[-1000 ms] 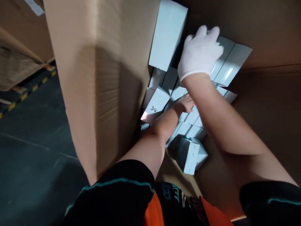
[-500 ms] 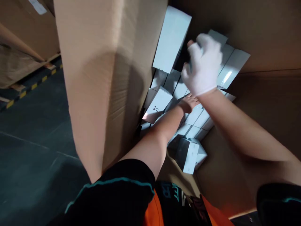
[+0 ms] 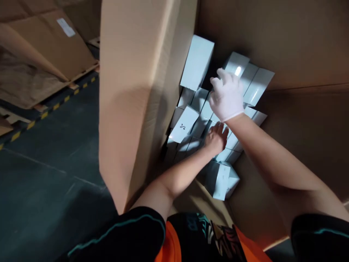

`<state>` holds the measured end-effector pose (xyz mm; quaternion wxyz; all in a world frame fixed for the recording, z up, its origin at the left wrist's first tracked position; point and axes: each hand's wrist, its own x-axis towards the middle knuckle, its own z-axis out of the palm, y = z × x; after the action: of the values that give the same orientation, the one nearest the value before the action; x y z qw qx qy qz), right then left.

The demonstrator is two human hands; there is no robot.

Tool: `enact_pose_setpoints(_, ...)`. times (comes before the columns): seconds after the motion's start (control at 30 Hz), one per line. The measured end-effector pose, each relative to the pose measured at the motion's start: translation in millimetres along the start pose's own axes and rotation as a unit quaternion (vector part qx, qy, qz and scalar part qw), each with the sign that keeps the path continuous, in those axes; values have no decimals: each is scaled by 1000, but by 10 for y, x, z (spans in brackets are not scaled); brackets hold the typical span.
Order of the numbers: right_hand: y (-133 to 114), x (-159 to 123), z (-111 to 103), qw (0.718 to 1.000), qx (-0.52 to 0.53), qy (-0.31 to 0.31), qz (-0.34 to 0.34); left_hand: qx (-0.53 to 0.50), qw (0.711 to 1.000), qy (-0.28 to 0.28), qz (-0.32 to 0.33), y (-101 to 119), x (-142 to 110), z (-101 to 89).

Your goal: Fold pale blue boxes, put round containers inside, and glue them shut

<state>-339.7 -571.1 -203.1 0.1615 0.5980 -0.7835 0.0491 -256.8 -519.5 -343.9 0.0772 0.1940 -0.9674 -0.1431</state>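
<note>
Bare left hand [image 3: 216, 140] has shifted bodyward over white cardboard boxes [image 3: 196, 63]; white-gloved right hand [image 3: 228, 96] above. Grip unclear, both.

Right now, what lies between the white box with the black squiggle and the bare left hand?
Closely packed white boxes lie between the marked box and left hand, seen in the head view.
</note>
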Motion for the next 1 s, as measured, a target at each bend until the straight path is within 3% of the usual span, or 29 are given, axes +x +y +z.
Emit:
enact_pose_setpoints(0.1, 213, -285, -41, 994, -8, -91, 61, 5, 972, 141, -186, -235, -330, -334)
enact_pose_setpoints(0.17, 389, -493, -155, 985, -11, -158, 72, 2, 936, 182, -301, -481, -543, -473)
enact_pose_setpoints(0.23, 568, -763, -313, 977, -23, -205, 53, -33, 910, 142, -387, -720, -752, -476)
enact_pose_setpoints(0.3, 715, -1144, -484, 975, -42, -217, 32, -83, 890, 69, -443, -904, -954, -362)
enact_pose_setpoints(0.37, 805, -1642, -637, 982, -54, -177, 37, -110, 881, 37, -458, -1022, -1127, -201)
enact_pose_setpoints(0.47, 830, -2495, -761, 988, -75, -69, 113, -122, 888, 56, -440, -1113, -1261, -24)
enact_pose_setpoints(0.53, 806, -3019, -738, 974, -105, -14, 200, -135, 891, 75, -426, -1138, -1236, 14)
enact_pose_setpoints(0.63, 774, -3582, -573, 961, -125, -15, 244, -151, 898, 105, -400, -1115, -1072, 7)
enact_pose_setpoints(0.77, 792, -3885, -343, 972, -132, -16, 194, -160, 891, 146, -399, -947, -855, 58)
enact_pose_setpoints(0.93, 824, -3943, -276, 978, -144, -2, 150, -150, 854, 186, -461, -722, -714, 246)
enact_pose_setpoints(1.0, 815, -3946, -278, 978, -147, 4, 144, -146, 854, 189, -462, -702, -651, 275)
